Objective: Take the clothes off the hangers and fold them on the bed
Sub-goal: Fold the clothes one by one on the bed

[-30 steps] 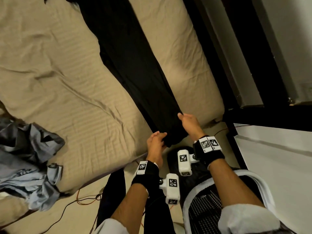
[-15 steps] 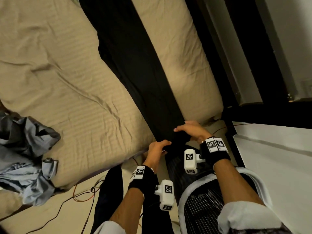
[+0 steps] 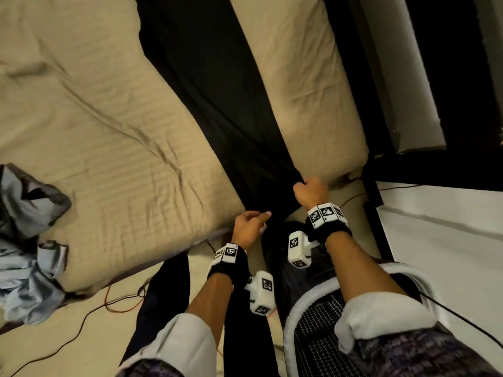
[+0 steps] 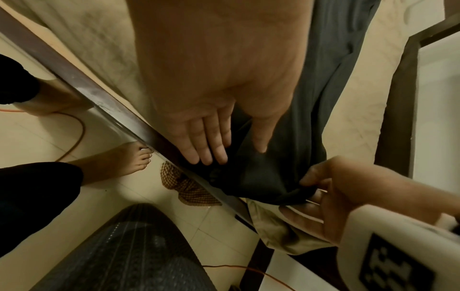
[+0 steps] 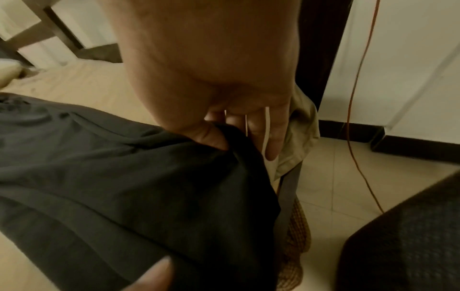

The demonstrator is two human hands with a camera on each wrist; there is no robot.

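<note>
At bed [image 3: 109, 159] edge, black garment [image 3: 217, 91] end bunched inside right hand [image 3: 310, 193].

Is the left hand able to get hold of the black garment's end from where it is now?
Probably yes: the left hand lies open right at the black garment, nothing between them, beside the gripping right hand.

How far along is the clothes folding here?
Early, it seems. The black garment is off any hanger and laid out long on the bed, not yet folded. The right hand grips its near end at the bed's edge, while the left hand rests flat-fingered on the cloth beside it. A crumpled grey garment at the bed's corner also waits to be folded.
</note>
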